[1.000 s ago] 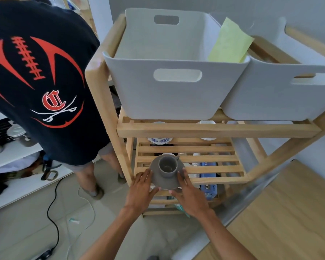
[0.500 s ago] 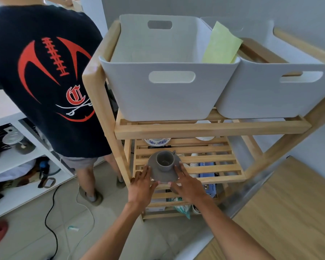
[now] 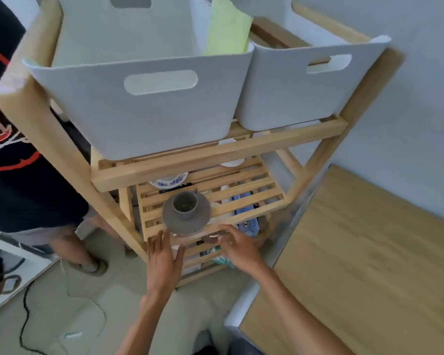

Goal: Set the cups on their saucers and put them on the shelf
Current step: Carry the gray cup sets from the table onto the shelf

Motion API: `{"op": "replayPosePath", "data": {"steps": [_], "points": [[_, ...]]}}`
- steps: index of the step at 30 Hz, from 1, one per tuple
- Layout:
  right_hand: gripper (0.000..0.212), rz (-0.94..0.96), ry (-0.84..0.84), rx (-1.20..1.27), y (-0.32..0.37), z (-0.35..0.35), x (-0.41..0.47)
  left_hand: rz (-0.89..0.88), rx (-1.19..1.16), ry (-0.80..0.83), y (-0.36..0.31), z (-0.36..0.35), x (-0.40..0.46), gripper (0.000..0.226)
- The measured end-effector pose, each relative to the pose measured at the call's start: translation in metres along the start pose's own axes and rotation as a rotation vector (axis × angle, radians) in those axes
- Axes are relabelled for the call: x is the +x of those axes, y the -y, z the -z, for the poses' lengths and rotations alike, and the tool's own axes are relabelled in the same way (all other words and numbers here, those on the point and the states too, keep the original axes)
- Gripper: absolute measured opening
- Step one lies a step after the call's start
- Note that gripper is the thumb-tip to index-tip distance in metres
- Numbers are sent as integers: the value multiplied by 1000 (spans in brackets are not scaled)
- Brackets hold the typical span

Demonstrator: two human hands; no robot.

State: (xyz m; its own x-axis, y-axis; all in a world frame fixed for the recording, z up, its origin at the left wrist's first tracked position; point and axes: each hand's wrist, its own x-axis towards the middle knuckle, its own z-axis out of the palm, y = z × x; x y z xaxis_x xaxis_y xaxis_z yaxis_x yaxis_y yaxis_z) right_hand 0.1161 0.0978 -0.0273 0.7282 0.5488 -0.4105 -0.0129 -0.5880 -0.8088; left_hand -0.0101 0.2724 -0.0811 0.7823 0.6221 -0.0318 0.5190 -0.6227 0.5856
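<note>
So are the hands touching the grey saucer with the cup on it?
Apart. The head view shows the left hand and right hand drawn back below the grey saucer, with shelf slat showing between.

Home: wooden shelf rack (image 3: 215, 155), storage bins (image 3: 144, 108)

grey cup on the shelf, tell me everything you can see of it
The grey cup is a small matte piece, ceramic by the look of it, round with a wide open mouth and a small handle at its far right side. It stands upright and looks empty. It sits in the middle of a matching grey saucer, which rests on the front slats of the wooden shelf. Neither hand touches it: the left hand and right hand are open just in front of the shelf edge.
</note>
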Motion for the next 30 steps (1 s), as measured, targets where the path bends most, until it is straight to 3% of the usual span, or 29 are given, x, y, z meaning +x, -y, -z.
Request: {"op": "replayPosePath", "data": {"steps": [3,7,11,19,30], "points": [[26,-21,-52,108,-12,14,-24,-9,-220,72,-28,8,-18,52],[23,-3,-185,190,-31,43,-67,-72,-434,307,-79,15,-50,35],[26,-39,-308,252,-75,81,-115,-197,-451,445,-135,3,-73,21],[24,-184,-614,390,-169,164,-225,-324,-425,644,-250,-80,-130,29],[26,-319,-929,541,-281,249,-347,-409,-433,745,-375,-201,-203,34]]}}
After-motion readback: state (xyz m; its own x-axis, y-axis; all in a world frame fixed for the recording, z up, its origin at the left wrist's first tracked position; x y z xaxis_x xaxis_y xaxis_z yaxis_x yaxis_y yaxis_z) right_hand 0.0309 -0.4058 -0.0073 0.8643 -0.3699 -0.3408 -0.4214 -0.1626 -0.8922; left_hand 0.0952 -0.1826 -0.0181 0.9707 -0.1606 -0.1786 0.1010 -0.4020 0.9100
